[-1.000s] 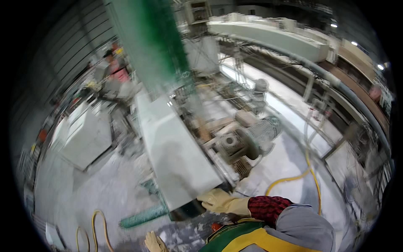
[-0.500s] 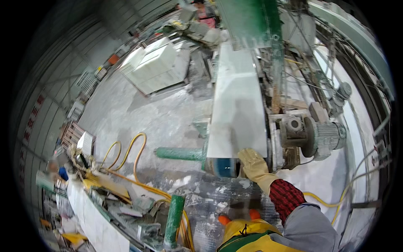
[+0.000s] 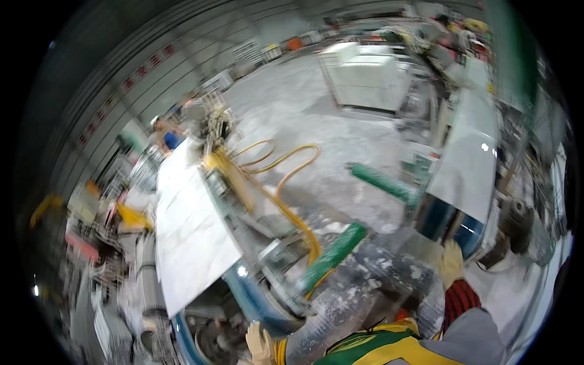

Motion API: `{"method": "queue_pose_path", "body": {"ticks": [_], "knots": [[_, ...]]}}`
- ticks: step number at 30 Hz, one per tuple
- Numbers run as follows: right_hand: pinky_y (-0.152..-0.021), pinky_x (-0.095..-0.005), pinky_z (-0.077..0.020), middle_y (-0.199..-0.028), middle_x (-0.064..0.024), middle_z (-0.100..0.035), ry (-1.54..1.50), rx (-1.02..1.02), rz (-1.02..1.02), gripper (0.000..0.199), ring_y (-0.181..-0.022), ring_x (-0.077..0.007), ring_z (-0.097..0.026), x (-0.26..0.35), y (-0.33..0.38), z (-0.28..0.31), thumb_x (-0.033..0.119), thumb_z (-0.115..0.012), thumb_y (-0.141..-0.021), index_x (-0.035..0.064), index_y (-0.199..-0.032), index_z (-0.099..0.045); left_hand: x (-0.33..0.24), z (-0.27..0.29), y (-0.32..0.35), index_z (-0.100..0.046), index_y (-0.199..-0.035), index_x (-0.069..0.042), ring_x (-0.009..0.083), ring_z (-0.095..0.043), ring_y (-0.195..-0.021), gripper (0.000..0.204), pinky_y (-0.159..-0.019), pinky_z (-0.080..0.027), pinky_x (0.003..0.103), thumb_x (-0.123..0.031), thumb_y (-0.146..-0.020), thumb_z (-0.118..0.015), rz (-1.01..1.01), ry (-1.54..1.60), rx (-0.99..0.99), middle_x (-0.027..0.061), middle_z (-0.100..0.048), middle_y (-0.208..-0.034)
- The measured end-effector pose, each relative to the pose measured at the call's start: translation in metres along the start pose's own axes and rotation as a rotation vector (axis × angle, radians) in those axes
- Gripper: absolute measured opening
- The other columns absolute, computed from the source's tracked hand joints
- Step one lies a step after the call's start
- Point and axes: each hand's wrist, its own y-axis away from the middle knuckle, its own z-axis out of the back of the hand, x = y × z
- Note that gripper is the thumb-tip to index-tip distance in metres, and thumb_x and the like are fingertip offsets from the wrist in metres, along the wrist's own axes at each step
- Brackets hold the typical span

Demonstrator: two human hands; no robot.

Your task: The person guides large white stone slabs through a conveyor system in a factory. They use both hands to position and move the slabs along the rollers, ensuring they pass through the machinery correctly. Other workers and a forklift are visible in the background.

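A long white slab (image 3: 463, 161) lies on the belt conveyor at the right, its near end over blue rollers (image 3: 468, 234). My right hand (image 3: 451, 263), in a cream rubber glove, is just short of those rollers, fingers stretched out and nothing seen in them. On the left, a white marble slab (image 3: 191, 225) with grey veins rests on another conveyor with a blue belt (image 3: 258, 301). Close to the near end of that belt is my left hand (image 3: 260, 344), also gloved, its fingers partly spread and holding nothing visible.
Two green rollers (image 3: 384, 182) (image 3: 334, 257) stick out between the conveyors. Yellow hoses (image 3: 292, 225) loop over the wet floor. A stack of white blocks (image 3: 368, 76) stands farther back. A person in blue (image 3: 170, 139) is beyond the left slab. A motor (image 3: 517, 213) sits by the right conveyor.
The view has swung left, bringing the left conveyor and its marble slab into fuller view. My right hand has come away from the right slab's near edge. My left hand has come into view.
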Motion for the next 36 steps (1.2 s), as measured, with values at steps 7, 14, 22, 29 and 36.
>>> {"method": "queue_pose_path", "body": {"ticks": [7,14,22,29,36], "knots": [[-0.113,-0.0535,-0.0452,-0.132,-0.0248,-0.067,-0.197,0.464,0.032,0.045,-0.128,-0.0471,-0.058,0.213,0.134,-0.046,0.024,-0.065,-0.095,0.0022,-0.135,-0.064,0.101,0.068,0.081,-0.067,-0.140,-0.002,0.0470,-0.064,-0.118,0.045,-0.099,-0.047,0.054,-0.003,-0.095,-0.073,0.401,0.066,-0.091,0.0260,-0.070,-0.130],[-0.110,-0.0565,-0.0477,-0.122,-0.0258,-0.070,-0.560,0.093,0.685,0.030,-0.117,-0.0489,-0.062,0.475,0.052,-0.043,0.013,-0.067,-0.095,-0.0036,-0.120,-0.068,0.165,0.126,0.166,-0.067,-0.138,-0.003,0.0455,-0.065,-0.114,0.043,-0.097,-0.047,0.055,-0.005,-0.095,-0.072,0.595,0.017,-0.122,0.0230,-0.070,-0.127],[-0.106,-0.0554,-0.0477,-0.122,-0.0231,-0.066,-0.678,0.198,1.089,0.033,-0.114,-0.0462,-0.060,0.673,0.036,-0.078,0.015,-0.068,-0.090,0.0009,-0.120,-0.064,0.164,0.128,0.183,-0.069,-0.136,-0.005,0.0444,-0.065,-0.117,0.041,-0.097,-0.050,0.054,-0.007,-0.095,-0.072,0.641,-0.090,-0.224,0.0224,-0.070,-0.129],[-0.122,-0.0555,-0.0383,-0.144,-0.0283,-0.061,-0.494,0.152,0.981,0.052,-0.137,-0.0473,-0.053,0.734,0.010,-0.185,0.022,-0.067,-0.093,-0.0019,-0.140,-0.061,0.196,0.171,0.207,-0.071,-0.133,-0.006,0.0432,-0.064,-0.114,0.039,-0.094,-0.048,0.054,-0.011,-0.094,-0.071,0.715,-0.220,-0.070,0.0199,-0.071,-0.128],[-0.123,-0.0564,-0.0366,-0.144,-0.0273,-0.060,-0.469,0.237,0.926,0.050,-0.138,-0.0476,-0.052,0.752,0.012,-0.186,0.020,-0.068,-0.092,-0.0007,-0.137,-0.062,0.222,0.185,0.147,-0.062,-0.140,-0.005,0.0415,-0.059,-0.109,0.047,-0.090,-0.046,0.051,-0.026,-0.097,-0.064,0.592,-0.225,0.030,0.0168,-0.064,-0.126]]}}
